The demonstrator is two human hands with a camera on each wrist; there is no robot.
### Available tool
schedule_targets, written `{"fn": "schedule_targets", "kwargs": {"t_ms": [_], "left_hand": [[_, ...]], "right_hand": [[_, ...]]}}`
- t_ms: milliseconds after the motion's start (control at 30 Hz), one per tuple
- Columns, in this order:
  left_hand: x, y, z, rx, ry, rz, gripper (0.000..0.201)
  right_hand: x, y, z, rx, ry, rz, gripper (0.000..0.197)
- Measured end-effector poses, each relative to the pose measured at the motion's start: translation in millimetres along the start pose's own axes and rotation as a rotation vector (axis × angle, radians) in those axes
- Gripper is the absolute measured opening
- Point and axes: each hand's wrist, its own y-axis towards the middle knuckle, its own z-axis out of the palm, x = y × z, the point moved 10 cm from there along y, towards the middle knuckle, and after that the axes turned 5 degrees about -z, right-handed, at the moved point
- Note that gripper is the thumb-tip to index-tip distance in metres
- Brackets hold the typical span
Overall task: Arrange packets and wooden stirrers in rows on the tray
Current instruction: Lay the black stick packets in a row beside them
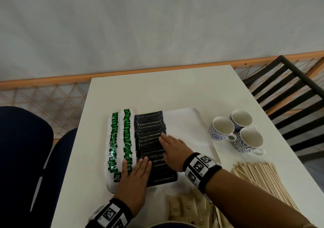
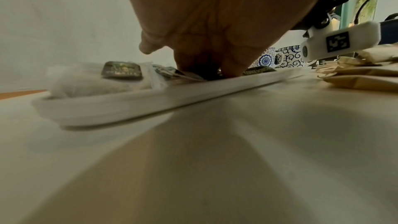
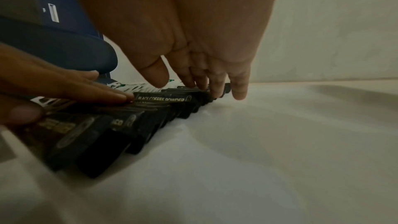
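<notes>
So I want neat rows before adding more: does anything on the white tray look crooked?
Mildly: the black coffee powder packets overlap unevenly, their right ends staggered. The left hand and right hand press flat on them. The green-labelled tea bags look straight on the white tray.

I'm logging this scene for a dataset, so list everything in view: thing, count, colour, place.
tray: one, white, centre of the table
tea bags: two rows, white with green tags, left part of the tray
coffee packets: one overlapping row, black, on the tray right of the tea bags
beige packets: a loose pile, near table edge, off the tray
wooden stirrers: a pile, pale wood, right of the tray
cups: three, blue and white, far right of the tray
table: one, white
chair: one, black, beyond the table's right corner
left hand: flat on the coffee row's near end
right hand: flat along the row's right edge
</notes>
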Motion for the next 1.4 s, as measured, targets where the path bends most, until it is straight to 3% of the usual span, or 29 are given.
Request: {"fn": "schedule_targets", "kwargs": {"t_ms": [267, 433, 733, 867, 1000, 1067, 1400], "left_hand": [[1, 0, 0, -0.028, 0.004, 0.011, 0.085], [2, 0, -1, -0.083, 0.019, 0.032, 0.064], [7, -2, 14, 0.053, 0.000, 0.014, 0.065], [13, -4, 7, 0.093, -0.071, -0.028, 0.050], [27, -7, -6, 0.105, -0.138, -0.091, 0.060], [37, -8, -11, 0.095, -0.207, -0.124, 0.066], [97, -26, -7, 0.182, -0.404, -0.442, 0.079]], "right_hand": [[2, 2, -2, -0.058, -0.014, 0.009, 0.064], [6, 15, -7, -0.051, -0.065, 0.005, 0.065], [1, 23, 0, -0.010, -0.100, 0.049, 0.064], [-6, 33, -17, -0.123, 0.148, 0.085, 0.065], [-21, 39, -43, -0.244, 0.632, 0.174, 0.048], [-24, 36, -51, -0.227, 0.751, 0.194, 0.048], [-12, 40, -45, -0.181, 0.760, 0.170, 0.041]]}}
